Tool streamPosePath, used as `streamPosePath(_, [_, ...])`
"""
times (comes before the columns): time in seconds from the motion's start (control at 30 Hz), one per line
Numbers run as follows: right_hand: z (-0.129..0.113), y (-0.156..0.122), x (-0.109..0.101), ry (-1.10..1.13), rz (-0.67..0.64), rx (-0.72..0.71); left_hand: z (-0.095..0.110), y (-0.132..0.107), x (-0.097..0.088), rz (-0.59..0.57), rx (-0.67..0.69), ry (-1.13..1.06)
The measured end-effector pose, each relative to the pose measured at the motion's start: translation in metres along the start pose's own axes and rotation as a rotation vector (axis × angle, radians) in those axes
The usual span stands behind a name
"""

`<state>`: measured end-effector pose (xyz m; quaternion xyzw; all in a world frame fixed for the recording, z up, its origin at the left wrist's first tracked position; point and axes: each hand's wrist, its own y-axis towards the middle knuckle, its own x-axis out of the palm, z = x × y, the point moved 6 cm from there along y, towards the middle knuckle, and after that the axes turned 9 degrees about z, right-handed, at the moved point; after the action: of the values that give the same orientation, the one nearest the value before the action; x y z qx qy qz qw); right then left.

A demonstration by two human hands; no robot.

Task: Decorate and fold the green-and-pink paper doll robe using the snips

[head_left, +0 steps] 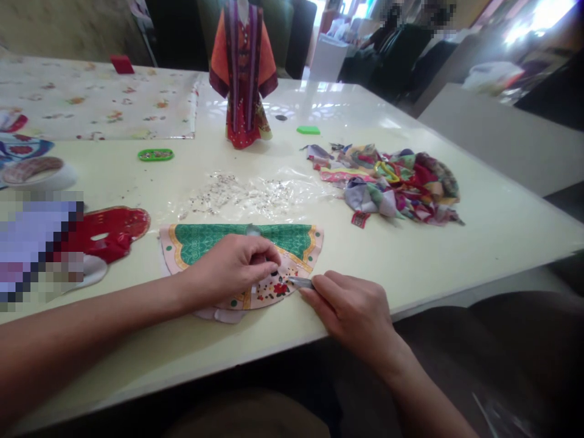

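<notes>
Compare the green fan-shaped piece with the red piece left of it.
The green piece is a wide fan with pink and gold borders; the red piece is lobed, with a gold edge and a small opening. The left hand rests on the green piece; no hand touches the red piece. Both lie flat on the table.

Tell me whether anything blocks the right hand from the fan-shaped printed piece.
Nothing visible stands in the way. The right hand lies at the piece's lower right edge, and the small metal tool it holds reaches the fan-shaped printed piece. The left hand rests on the piece, farther left.
</notes>
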<state>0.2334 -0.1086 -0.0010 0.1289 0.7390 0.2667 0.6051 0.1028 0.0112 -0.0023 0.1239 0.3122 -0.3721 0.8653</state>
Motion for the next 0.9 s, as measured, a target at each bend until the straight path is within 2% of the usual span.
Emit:
streamPosePath(0.3, [-0.002,-0.001,0.003,-0.040,-0.035,-0.024,0.005,-0.002,0.006,-0.047,0.194,0.115])
streamPosePath(0.73, [-0.007,0.003,0.002,-0.114,-0.042,-0.070,0.010,-0.004,0.008,-0.061,0.291,0.175])
streamPosePath(0.9, [-0.006,0.002,0.005,-0.115,-0.068,-0.059,0.009,-0.012,0.012,-0.044,0.469,0.347])
